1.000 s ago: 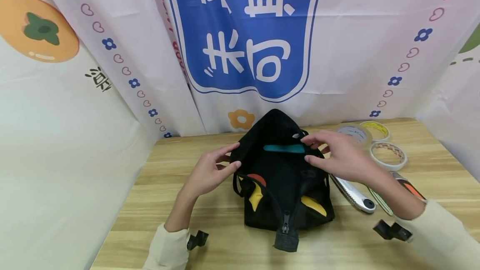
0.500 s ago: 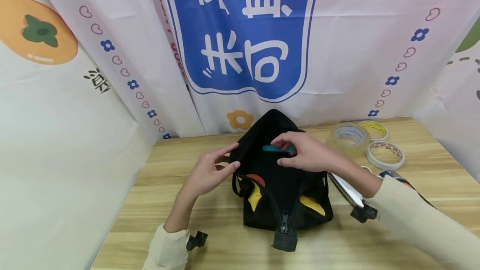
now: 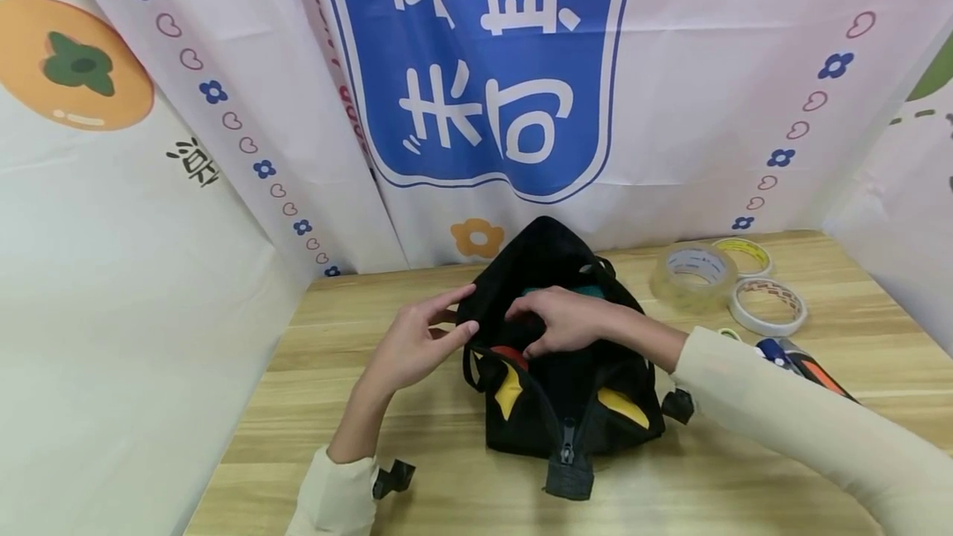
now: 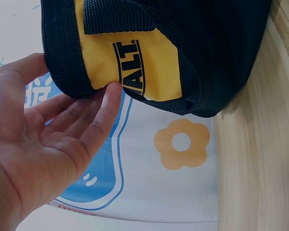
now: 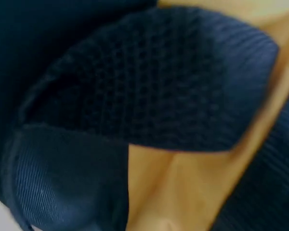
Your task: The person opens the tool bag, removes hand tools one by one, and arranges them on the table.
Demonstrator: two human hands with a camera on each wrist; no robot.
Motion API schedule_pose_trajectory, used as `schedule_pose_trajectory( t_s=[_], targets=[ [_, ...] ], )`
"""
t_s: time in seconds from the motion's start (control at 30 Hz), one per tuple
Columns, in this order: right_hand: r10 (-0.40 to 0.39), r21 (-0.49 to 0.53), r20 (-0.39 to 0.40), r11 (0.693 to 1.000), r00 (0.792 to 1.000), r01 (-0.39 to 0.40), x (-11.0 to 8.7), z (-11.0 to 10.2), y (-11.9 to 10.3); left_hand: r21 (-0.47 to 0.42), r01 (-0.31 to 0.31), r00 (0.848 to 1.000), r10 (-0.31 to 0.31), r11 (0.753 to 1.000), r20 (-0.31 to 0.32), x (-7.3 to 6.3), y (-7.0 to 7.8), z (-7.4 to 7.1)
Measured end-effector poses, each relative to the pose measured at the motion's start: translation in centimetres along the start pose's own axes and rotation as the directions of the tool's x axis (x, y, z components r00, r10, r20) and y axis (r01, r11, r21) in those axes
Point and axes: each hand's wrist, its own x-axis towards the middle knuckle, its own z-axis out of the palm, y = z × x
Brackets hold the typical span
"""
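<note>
A black zippered tool bag [image 3: 514, 433] with yellow panels stands with its mouth spread on the table. My left hand [image 3: 409, 350] holds its left rim, thumb on one side and fingers against the yellow lettered panel [image 4: 159, 67]. Inside the mouth is my right hand [image 3: 566, 321], thumb and fingers curved apart, with nothing visible between them. Beyond that hand lies a teal piece [image 3: 591, 291], partly covered. A red round patch [image 3: 509, 356] shows near my right thumb. The right wrist view is filled by a dark webbing strap [image 5: 173, 82] over yellow cloth.
Right of the bag lie a clear tape roll [image 3: 673, 298], a yellow-cored roll [image 3: 765, 261] and a white roll [image 3: 754, 322]. A grey-and-orange tool [image 3: 815, 372] is partly behind my right sleeve [image 3: 789, 412]. A printed cloth [image 3: 670, 147] hangs behind the wooden table [image 3: 298, 420].
My right hand has moved left from the bag's right rim, past the teal piece, into the mouth. The forearm now covers the white tool beside the bag. My left hand stays put.
</note>
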Motion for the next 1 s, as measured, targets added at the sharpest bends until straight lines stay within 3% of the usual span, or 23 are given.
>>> schedule_pose_trajectory(
  t_s=[0.4, 0.57, 1.0],
  targets=[
    [0.029, 0.173, 0.106, 0.984, 0.994, -0.047, 1.8, 1.5, 1.7, 0.009, 0.006, 1.0, -0.006, 1.0, 0.003, 0.0, 0.1, 0.1],
    [0.042, 0.179, 0.123, 0.982, 0.992, -0.063, 2.3, 2.3, 2.3, 0.013, 0.0, 1.0, 0.0, 1.0, -0.005, 0.0, 0.1, 0.1],
    [0.083, 0.146, 0.042, 0.985, 0.996, -0.088, 3.4, 4.0, 3.1, 0.015, -0.006, 1.0, 0.006, 1.0, -0.004, 0.0, 0.1, 0.0]
  ],
)
